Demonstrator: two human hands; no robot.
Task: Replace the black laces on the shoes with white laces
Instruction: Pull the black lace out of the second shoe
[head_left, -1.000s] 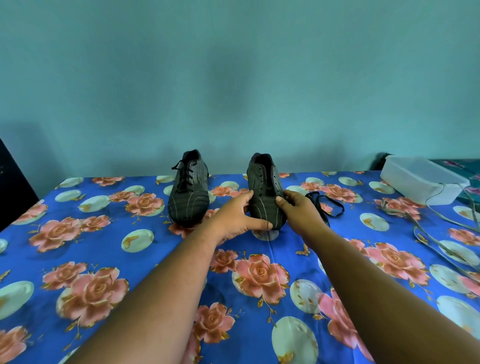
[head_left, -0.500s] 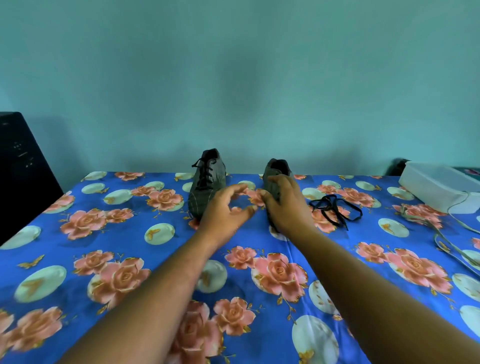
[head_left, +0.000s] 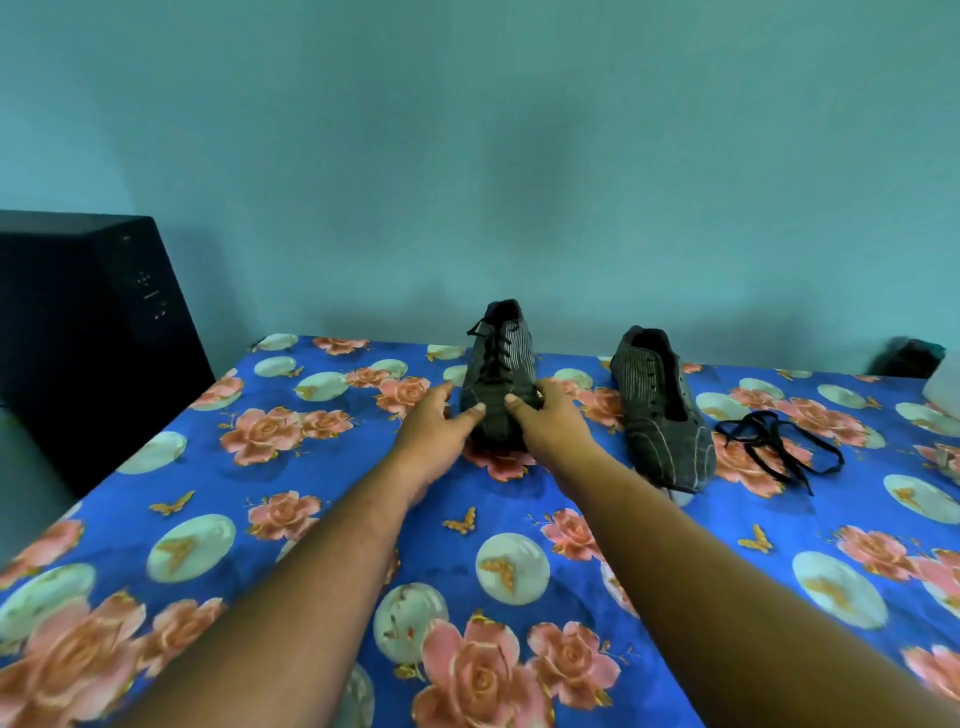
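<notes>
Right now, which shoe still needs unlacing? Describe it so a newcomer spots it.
On the floral blue tablecloth, two dark striped shoes stand near the far wall. It is the left shoe, gripped at the toe by the left hand and right hand. It alone has black laces threaded.

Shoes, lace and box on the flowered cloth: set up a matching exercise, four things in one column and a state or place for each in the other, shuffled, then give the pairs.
Things:
1. laced shoe
2. unlaced shoe
3. loose black lace
4. black box

States or places:
A. lies in a tangle on the cloth, right of both shoes
B. stands off the table's left edge
C. held at the toe by the left hand and right hand
D. eyelets empty, no hand on it

Pairs: 1-C, 2-D, 3-A, 4-B
</notes>
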